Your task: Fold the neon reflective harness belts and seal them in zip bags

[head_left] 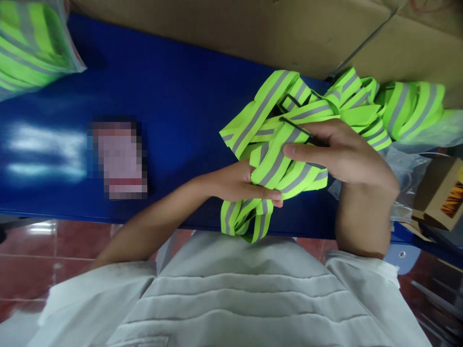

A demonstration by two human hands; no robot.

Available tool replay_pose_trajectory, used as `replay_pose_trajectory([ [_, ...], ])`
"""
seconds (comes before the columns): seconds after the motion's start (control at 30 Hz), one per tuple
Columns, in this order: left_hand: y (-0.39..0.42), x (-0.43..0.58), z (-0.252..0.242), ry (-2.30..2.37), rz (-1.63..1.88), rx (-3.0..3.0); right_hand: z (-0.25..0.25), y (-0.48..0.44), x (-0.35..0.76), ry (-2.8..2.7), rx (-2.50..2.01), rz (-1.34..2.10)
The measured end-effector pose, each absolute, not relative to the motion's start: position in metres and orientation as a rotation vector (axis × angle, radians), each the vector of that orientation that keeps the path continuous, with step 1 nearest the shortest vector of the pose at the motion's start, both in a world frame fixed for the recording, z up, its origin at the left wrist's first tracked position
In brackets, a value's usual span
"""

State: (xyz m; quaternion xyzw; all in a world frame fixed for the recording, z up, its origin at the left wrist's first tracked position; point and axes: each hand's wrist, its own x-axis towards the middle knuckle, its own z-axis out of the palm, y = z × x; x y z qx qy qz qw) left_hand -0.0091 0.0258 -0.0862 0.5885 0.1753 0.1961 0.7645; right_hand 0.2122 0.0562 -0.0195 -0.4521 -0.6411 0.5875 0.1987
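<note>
A bundle of neon green straps with grey reflective stripes (267, 144) lies over the near edge of the blue table (162, 96). My left hand (240, 185) grips the lower part of the bundle from the left, fingers closed under the straps. My right hand (340, 152) is closed over the same bundle from the right, thumb laid across a strap. Loose ends of the straps hang over the table edge toward my grey shirt.
More green reflective straps (405, 108) are piled at the right by a clear plastic bag (405, 168). A bag of the same straps (32, 43) sits at the far left. A blurred card (119, 159) lies on the table. Cardboard boxes (289, 33) line the back; a small box (441, 193) stands right.
</note>
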Motion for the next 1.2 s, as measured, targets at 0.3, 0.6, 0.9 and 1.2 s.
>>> replay_pose_trajectory([
  [0.3,0.025,-0.01,-0.086,0.472,0.692,1.325,-0.036,0.054,0.198,-1.93,-1.265,1.221],
  [0.6,0.028,-0.012,-0.102,0.549,0.642,1.346,-0.037,0.037,0.197,-2.511,-1.223,0.786],
  [0.9,0.023,-0.007,-0.101,0.535,0.426,1.125,-0.039,0.04,0.199,-2.451,-1.181,1.006],
  [1.2,0.016,-0.001,-0.098,0.574,0.345,0.966,-0.019,0.043,0.206,-2.306,-1.214,1.159],
])
